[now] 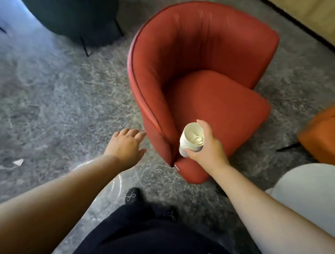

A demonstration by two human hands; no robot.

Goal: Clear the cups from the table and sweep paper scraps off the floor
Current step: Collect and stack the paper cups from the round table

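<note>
1. Head view: the right hand [209, 146] curls its fingers and thumb round a stack of nested white paper cups [192, 139], held above the near edge of a red leather tub armchair [199, 68].
2. The left hand [126, 143] reaches forward, fingers straight and loosely together, holding nothing.
3. White torn paper scraps [17, 161] lie on the grey carpet [51, 98], near left.
</note>
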